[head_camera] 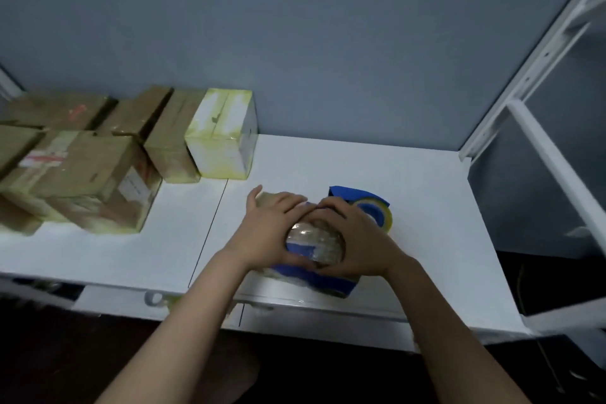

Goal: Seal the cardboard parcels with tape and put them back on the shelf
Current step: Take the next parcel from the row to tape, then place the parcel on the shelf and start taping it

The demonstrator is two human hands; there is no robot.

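Pressing tape onto the parcel (314, 241), left hand (272, 229) and right hand (357, 236) both keeping a clamped grip round it, taped boxes (82, 174) sitting left of it, apparently finished, this one's sealing and placing remaining.

The left hand (272, 233) and right hand (357, 236) gripped the parcel (314, 241) between them. The tape dispenser (375, 207) stood just beyond the right hand.

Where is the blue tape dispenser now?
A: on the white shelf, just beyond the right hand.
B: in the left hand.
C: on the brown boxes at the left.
A: the tape dispenser stands on the shelf just beyond the right hand; the left hand holds the parcel.
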